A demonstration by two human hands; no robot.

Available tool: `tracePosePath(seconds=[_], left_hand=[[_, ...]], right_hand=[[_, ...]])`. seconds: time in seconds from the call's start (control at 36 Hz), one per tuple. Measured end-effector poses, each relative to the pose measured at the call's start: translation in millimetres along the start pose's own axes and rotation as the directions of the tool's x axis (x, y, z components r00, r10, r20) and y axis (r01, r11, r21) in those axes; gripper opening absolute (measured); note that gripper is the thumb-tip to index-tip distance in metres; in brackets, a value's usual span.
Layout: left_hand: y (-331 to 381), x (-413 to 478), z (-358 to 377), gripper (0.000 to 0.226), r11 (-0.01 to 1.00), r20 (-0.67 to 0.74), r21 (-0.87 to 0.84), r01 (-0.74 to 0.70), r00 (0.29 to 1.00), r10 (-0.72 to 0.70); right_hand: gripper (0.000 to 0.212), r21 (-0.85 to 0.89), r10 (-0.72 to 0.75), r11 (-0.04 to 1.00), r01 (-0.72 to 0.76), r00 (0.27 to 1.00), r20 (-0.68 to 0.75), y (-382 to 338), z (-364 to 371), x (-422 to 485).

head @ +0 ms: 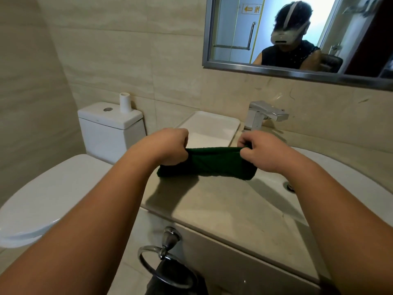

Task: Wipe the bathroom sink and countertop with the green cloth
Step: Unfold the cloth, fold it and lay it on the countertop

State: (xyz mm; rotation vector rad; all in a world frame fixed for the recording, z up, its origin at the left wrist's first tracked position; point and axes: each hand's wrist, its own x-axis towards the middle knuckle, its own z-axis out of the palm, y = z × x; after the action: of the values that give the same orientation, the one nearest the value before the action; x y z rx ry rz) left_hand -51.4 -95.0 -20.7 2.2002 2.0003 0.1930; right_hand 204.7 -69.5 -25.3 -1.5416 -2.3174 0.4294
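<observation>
A dark green cloth (209,163) is stretched between both hands just above the beige stone countertop (223,209). My left hand (170,145) grips its left end and my right hand (261,151) pinches its upper right corner. The cloth's lower edge hangs folded, close to the counter's left part. To the right lies the white sink basin (274,188), its drain (290,186) partly hidden behind my right forearm. A chrome faucet (265,116) stands behind the basin.
A white rectangular tray (221,122) sits at the counter's back left corner. A toilet with closed lid (49,194) and its tank (110,126) stand left of the counter. A chrome towel ring (163,258) with dark fabric hangs below the counter front. A mirror (297,39) hangs above.
</observation>
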Motion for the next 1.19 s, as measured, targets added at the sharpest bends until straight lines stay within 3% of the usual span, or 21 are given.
tracePosePath(seconds=[0.08, 0.25, 0.47, 0.61, 0.69, 0.92, 1.06, 1.19], left_hand=[[-5.7, 19.5, -4.9, 0.018, 0.999, -0.034, -0.043, 0.015, 0.999, -0.017], [-19.2, 46.4, 0.8, 0.034, 1.0, 0.067, -0.003, -0.024, 0.997, 0.025], [-42.6, 64.9, 23.1, 0.022, 0.981, 0.139, 0.093, -0.169, 0.978, 0.156], [-43.6, 69.8, 32.8, 0.021, 0.955, 0.086, 0.08, -0.285, 0.957, 0.278], [-45.8, 72.7, 35.1, 0.02, 0.947, 0.08, 0.082, -0.31, 0.949, 0.303], [-55.6, 72.4, 17.5, 0.008, 0.95, -0.005, -0.028, -0.312, 0.95, 0.312], [-61.3, 68.5, 0.8, 0.003, 0.947, -0.104, -0.171, -0.271, 0.961, 0.256], [-65.4, 60.3, -12.1, 0.008, 0.943, -0.209, -0.205, -0.262, 0.953, 0.219]], right_hand=[[0.011, -0.042, -0.015, 0.999, 0.014, 1.0, -0.015, 3.3, -5.7, 13.1], [0.017, -0.041, -0.012, 0.999, 0.013, 1.0, 0.022, 17.9, -4.5, 37.5], [0.014, -0.105, -0.01, 0.994, 0.036, 0.972, 0.236, 43.1, 8.6, 49.1], [0.037, -0.09, -0.056, 0.993, 0.081, 0.966, 0.253, 50.1, 13.3, 51.2], [0.038, -0.042, -0.089, 0.994, 0.104, 0.961, 0.26, 53.4, 13.5, 54.7], [0.01, 0.017, -0.136, 0.991, 0.135, 0.981, 0.139, 54.3, -9.4, 57.3], [0.01, 0.073, -0.122, 0.99, 0.118, 0.991, 0.049, 53.5, -24.8, 57.3], [0.011, 0.11, -0.107, 0.988, 0.107, 0.994, -0.006, 50.7, -37.5, 54.5]])
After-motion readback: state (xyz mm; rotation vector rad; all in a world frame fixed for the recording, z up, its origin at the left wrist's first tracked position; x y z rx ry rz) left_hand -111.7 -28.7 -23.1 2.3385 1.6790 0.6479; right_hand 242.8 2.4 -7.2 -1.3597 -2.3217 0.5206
